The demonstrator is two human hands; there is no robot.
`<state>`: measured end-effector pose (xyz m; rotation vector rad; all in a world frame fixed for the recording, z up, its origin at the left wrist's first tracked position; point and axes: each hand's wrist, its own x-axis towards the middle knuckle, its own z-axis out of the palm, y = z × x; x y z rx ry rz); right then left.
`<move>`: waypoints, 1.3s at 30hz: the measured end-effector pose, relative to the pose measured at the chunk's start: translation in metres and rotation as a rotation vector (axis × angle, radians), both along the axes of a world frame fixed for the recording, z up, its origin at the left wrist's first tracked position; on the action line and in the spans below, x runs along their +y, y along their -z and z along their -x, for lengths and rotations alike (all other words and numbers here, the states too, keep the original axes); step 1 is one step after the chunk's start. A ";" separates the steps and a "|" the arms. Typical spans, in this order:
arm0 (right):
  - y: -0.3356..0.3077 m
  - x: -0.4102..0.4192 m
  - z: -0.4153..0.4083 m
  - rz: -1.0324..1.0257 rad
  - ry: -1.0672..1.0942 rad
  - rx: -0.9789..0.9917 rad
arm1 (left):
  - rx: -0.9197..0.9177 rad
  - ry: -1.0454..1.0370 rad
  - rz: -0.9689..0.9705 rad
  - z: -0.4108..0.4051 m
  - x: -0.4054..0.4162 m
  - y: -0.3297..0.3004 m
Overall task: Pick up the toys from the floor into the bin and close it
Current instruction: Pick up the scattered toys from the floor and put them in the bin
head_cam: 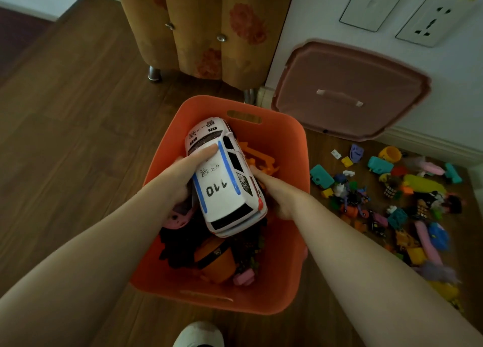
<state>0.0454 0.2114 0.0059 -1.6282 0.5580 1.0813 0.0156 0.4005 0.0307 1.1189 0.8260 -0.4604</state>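
A white toy police car [222, 179] marked 110 sits tilted over the orange bin [287, 147], nose toward the far rim. My left hand [188, 174] grips its left side, thumb across the roof. On the car's right side my right hand [277, 192] holds it with fingers curled under. Below the car, the bin holds a pink doll head [175, 219], dark toys and an orange piece [214, 260]. The pink lid [350, 90] leans upright against the wall. Several small colourful toys [392, 197] lie scattered on the floor to the right of the bin.
A cabinet with a floral cover [209, 30] on metal legs stands behind the bin. Wall sockets [431, 19] sit above the lid. Wood floor [65, 137] stretches to the left. A white shoe tip [198, 333] shows at the bottom edge.
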 end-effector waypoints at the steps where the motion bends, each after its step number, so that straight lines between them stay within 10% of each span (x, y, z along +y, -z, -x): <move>1: 0.004 0.000 -0.002 -0.009 -0.005 0.000 | -0.023 -0.006 0.012 0.002 0.001 -0.001; 14: -0.002 0.001 0.004 0.178 -0.274 0.004 | -0.025 0.087 -0.167 0.049 -0.004 -0.026; 19: -0.009 0.004 -0.003 0.352 -0.129 -0.396 | -0.064 0.119 -0.320 0.055 -0.030 -0.021; 23: -0.023 0.006 0.008 0.152 -0.263 -0.327 | -0.064 0.175 -0.495 0.043 -0.031 -0.009; 27: -0.019 0.019 0.017 0.011 -0.147 -0.260 | -0.020 0.634 -1.027 0.036 -0.008 0.003; 32: -0.018 0.014 0.015 -0.020 -0.115 -0.197 | 0.242 1.221 -1.152 0.031 -0.009 0.002; 39: -0.024 0.020 0.017 -0.055 0.010 -0.183 | 0.153 0.941 -1.131 0.026 -0.003 -0.004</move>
